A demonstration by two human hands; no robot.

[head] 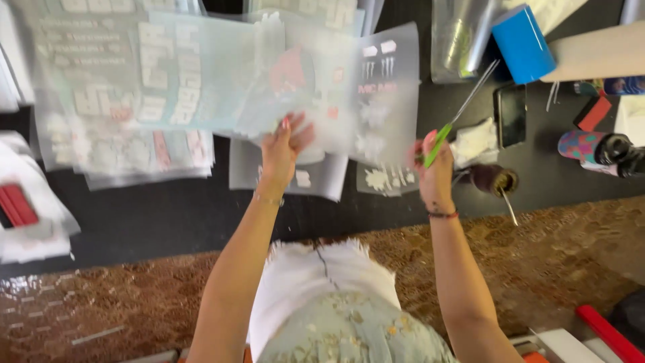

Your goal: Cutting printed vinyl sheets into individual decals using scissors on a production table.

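Note:
My left hand (285, 144) pinches the lower edge of a translucent film sheet (316, 81) printed with white and red designs, lifting it over the black table (168, 215). My right hand (433, 165) grips green-handled scissors (463, 111), blades pointing up and to the right, beside the right edge of that sheet. More printed film sheets (121, 87) lie spread and overlapping on the table to the left.
A blue roll (523, 44) and clear film roll (460, 37) stand at the back right. A dark phone (510, 114), a colourful tumbler (594, 148), a brown cup with a straw (496, 180) and red-and-white stacks (23, 208) ring the table. Brown patterned floor (537, 262) lies below.

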